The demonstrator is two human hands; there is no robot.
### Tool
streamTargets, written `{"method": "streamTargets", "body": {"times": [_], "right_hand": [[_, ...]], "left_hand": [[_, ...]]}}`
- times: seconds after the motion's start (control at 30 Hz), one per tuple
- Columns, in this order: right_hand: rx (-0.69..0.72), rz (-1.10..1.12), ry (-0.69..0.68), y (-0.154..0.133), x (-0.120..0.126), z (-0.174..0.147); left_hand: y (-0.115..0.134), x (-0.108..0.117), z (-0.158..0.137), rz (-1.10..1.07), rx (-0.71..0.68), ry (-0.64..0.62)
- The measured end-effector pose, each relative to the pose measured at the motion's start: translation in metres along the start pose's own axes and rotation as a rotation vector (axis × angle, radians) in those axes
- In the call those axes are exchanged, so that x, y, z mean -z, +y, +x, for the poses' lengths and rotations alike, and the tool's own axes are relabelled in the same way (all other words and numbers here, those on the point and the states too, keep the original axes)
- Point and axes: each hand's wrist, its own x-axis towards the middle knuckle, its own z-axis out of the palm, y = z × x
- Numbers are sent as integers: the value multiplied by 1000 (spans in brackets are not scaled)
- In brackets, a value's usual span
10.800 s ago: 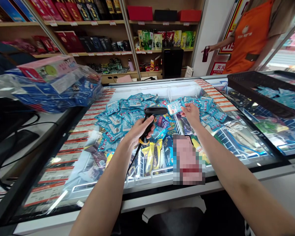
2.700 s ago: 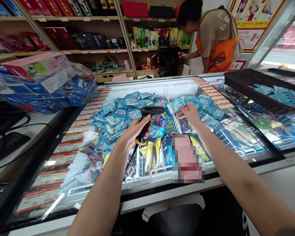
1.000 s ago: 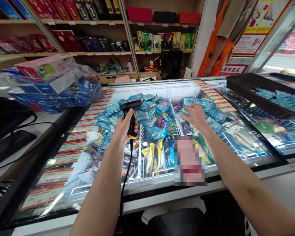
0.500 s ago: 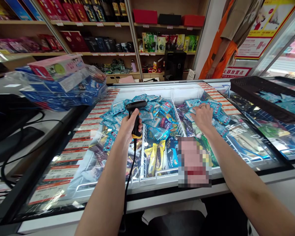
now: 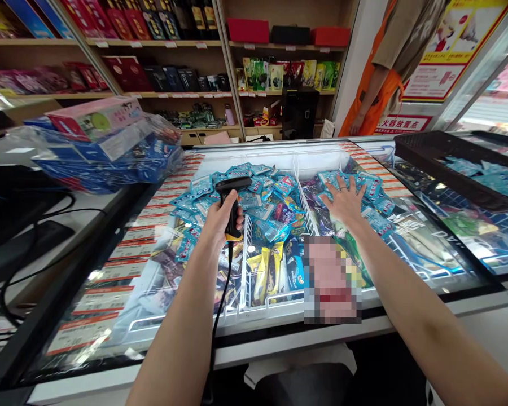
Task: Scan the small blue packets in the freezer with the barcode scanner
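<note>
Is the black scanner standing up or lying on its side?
Upright. The left hand holds the black scanner with its head on top and its cord hanging from the bottom.

The back of the room is lined with wooden shelves [image 5: 268,45], on which a red box [image 5: 248,30], a black box [image 5: 290,35] and an orange-red box [image 5: 331,36] are set in a row. Colourful pouches [image 5: 275,77] are displayed below. At the left, a pink carton [image 5: 93,118] is stacked above plastic-wrapped blue cartons [image 5: 97,160]. At the right, an orange apron [image 5: 393,84] is worn by a standing person [image 5: 406,42], whose arm is lowered.
</note>
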Motion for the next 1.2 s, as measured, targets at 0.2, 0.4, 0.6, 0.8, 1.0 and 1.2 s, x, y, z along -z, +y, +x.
{"method": "streamTargets", "body": {"times": [0.2,0.4,0.6,0.8,1.0,1.2], "right_hand": [[-29,9,8,6,-2,3],[-70,33,8,6,-4,7],[-80,6,5,8,-9,14],[-120,1,10,13,-10,18],[-93,-6,95,2,2,16],[239,337,-122,-48,13,30]], "left_hand": [[0,1,-1,-3,-1,2],[0,0,-1,-21,5,21],[-1,-1,-1,-21,8,20],[0,2,-1,-36,-10,9],[3,3,-1,-49,-4,-10],[3,3,-1,-40,-3,6]]}}
